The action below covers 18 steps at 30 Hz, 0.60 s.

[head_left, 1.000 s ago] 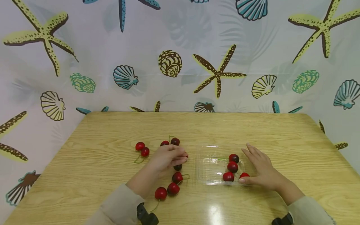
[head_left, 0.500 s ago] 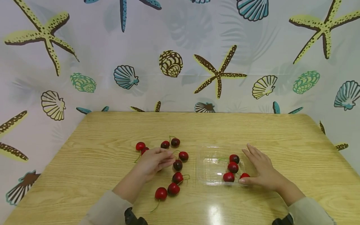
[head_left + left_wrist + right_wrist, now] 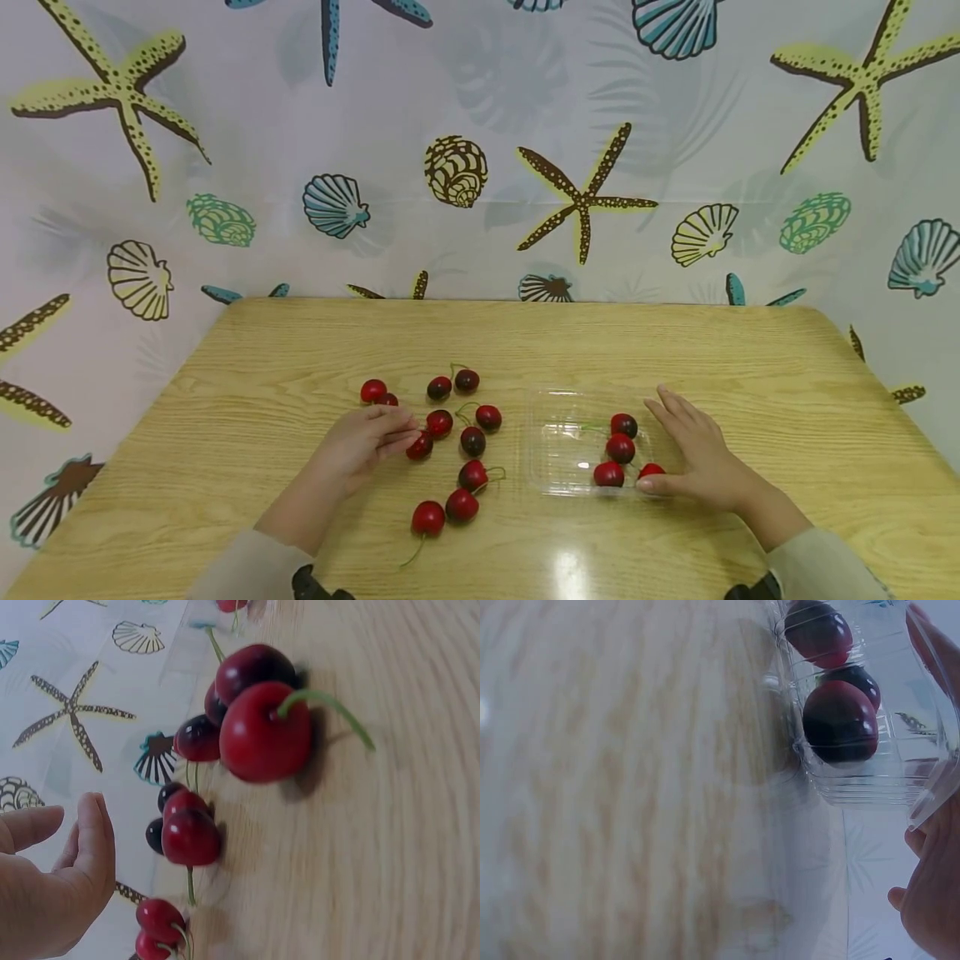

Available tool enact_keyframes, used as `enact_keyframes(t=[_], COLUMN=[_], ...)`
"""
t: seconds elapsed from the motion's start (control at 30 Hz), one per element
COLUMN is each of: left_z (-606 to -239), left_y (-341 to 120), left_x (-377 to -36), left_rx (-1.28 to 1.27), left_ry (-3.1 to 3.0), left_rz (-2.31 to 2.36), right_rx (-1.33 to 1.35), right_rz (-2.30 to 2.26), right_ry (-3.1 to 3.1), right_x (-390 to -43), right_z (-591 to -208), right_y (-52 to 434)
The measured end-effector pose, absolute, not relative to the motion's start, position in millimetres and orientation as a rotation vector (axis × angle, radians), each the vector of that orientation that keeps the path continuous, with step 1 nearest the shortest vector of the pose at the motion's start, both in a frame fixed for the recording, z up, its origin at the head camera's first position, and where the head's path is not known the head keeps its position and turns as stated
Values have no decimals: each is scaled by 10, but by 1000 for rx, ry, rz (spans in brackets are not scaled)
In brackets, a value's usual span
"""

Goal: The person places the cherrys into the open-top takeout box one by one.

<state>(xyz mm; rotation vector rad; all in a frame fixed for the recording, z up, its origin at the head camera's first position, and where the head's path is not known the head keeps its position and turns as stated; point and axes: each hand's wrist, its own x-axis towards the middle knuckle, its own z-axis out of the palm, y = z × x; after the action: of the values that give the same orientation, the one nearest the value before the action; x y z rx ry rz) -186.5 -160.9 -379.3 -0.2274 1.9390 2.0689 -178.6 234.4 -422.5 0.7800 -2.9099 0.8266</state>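
My left hand (image 3: 363, 450) hovers at the left of the cherries, its fingertips beside a red pair (image 3: 439, 423). In the left wrist view, thumb and fingers of that hand (image 3: 64, 874) stand apart with nothing between them. Several more cherries (image 3: 462, 505), with green stems, lie in loose pairs on the table. To their right is a clear plastic box (image 3: 534, 442) holding several cherries (image 3: 620, 448) towards its right end. My right hand (image 3: 697, 458) steadies that end, fingers extended and thumb at the near corner. The right wrist view shows the hand (image 3: 937, 881) against the box wall.
The wooden table (image 3: 675, 342) reaches back to a hanging cloth (image 3: 480, 100) printed with shells and starfish. One pair of cherries (image 3: 373, 391) lies behind the left hand, partly covered. A single cherry (image 3: 428, 518) with its stem lies nearest the front.
My left hand has moved left and nearer, away from the cherries beside the box, uncovering the middle pairs. The right hand and the box stay in place.
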Motion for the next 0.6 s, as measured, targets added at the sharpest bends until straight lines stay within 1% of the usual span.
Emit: enact_keyframes(t=[0.27, 0.6], left_z=[-3839, -3872], left_y=[-1837, -1984], left_x=[-1864, -1918], left_rx=[-255, -328], left_ry=[1960, 1971], left_rz=[2054, 2041], right_rx=[773, 773], right_rz=[825, 825], right_ry=[-2908, -2921], right_x=[-1786, -1786], right_z=[-4240, -4239], right_y=[2341, 2344])
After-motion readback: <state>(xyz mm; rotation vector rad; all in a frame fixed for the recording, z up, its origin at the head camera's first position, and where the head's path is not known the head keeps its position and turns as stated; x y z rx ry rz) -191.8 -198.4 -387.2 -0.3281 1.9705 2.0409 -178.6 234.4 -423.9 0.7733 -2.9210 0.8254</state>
